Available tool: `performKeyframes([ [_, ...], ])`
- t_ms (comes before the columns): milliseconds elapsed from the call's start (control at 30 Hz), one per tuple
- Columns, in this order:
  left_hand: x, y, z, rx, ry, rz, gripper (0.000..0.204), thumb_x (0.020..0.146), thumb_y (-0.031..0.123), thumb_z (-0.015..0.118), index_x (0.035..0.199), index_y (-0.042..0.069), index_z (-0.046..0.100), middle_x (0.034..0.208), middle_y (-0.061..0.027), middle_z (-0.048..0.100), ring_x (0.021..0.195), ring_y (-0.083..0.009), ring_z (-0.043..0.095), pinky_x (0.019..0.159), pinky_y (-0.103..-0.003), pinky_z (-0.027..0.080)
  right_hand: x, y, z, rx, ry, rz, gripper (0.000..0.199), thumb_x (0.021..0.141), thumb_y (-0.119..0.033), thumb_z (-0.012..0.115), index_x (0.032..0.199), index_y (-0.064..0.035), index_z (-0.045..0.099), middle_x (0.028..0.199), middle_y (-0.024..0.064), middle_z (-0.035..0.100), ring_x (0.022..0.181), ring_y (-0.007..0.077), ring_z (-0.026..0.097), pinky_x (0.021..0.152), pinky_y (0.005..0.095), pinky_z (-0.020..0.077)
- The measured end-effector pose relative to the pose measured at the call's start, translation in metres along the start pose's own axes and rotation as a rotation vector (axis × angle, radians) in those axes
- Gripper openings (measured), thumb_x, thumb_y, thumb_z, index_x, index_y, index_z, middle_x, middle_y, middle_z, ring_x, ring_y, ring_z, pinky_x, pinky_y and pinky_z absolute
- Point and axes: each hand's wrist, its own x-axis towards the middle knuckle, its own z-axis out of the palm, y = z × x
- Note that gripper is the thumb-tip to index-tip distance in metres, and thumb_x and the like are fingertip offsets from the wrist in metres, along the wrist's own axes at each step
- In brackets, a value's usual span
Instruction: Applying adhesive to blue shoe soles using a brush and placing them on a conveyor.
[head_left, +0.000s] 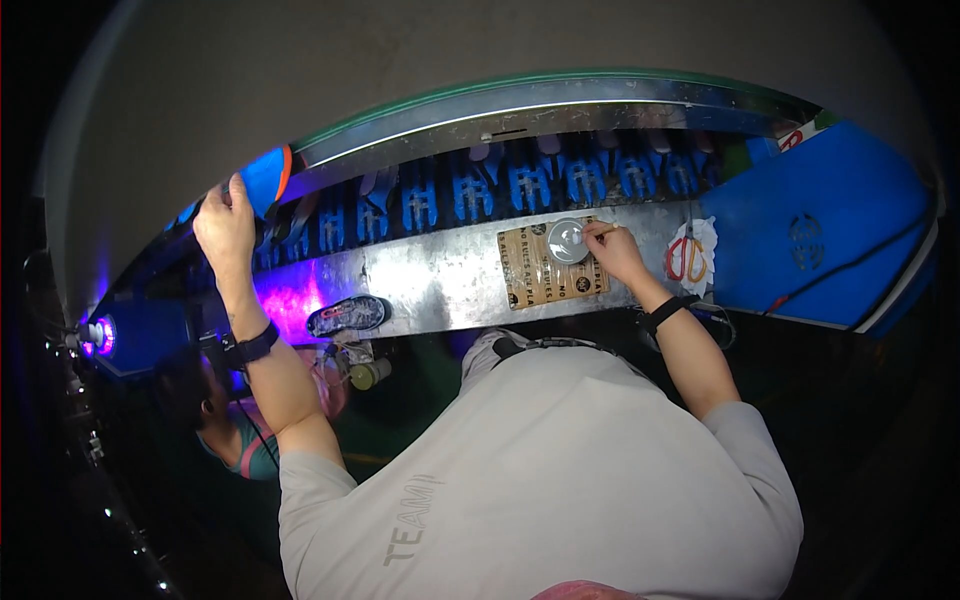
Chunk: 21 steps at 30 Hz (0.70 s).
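At the far left, my left hand (225, 222) is closed on the lower edge of a blue piece with an orange rim (265, 182); its exact kind is unclear. My right hand (613, 252) pinches a thin, light-coloured stick (604, 231), its tip pointing over a round dish (567, 241) of pale contents. The dish rests on a brown printed sheet (528, 268) taped to the metal bench. Just right of that hand, scissors (686, 258) with red and orange handles lie on a crumpled white sheet (707, 236).
Beyond the metal bench (440, 270) runs a row of blue holders (470, 193). A dark shoe sole (347, 316) lies near the bench's front edge. A blue panel (810, 220) closes the right end. Another person (245, 440) is low at the left, beside a purple light (100, 336).
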Motion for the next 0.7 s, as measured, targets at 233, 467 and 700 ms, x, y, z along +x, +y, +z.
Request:
performKeyframes([
  [233,-0.057,-0.047,0.030,-1.443,-0.356,-0.811,0.028,0.094,0.016,0.065,0.112,-0.005,0.066,0.090,-0.0122,0.072,0.071,-0.0200,0.066,0.066,-0.033,0.056,-0.011,-0.036,-0.022,0.250,0.117,-0.078,0.022,0.093,-0.021,0.066,0.105,-0.0044,0.073,0.091,0.0145,0.074,0.080,0.0252,0.072,0.074,0.0331,0.0541],
  [467,-0.133,0.059,0.000,-2.568,-0.281,-0.784,0.081,0.095,0.050,0.044,0.151,-0.007,0.029,0.151,-0.0363,0.033,0.134,-0.0546,0.042,0.095,-0.057,0.051,-0.018,-0.008,-0.017,0.290,0.056,-0.043,0.023,0.095,-0.020,0.066,0.108,-0.0021,0.072,0.096,0.0106,0.075,0.086,0.0176,0.070,0.078,0.0296,0.0530],
  [700,-0.149,0.091,-0.004,-2.471,-0.402,-0.612,0.081,0.095,0.044,0.052,0.155,-0.004,0.024,0.153,-0.0363,0.031,0.135,-0.0542,0.041,0.103,-0.059,0.048,-0.027,-0.064,-0.038,0.566,-0.046,-0.103,0.024,0.098,-0.017,0.062,0.113,-0.0008,0.071,0.099,0.0061,0.073,0.093,0.0143,0.068,0.084,0.0282,0.0526],
])
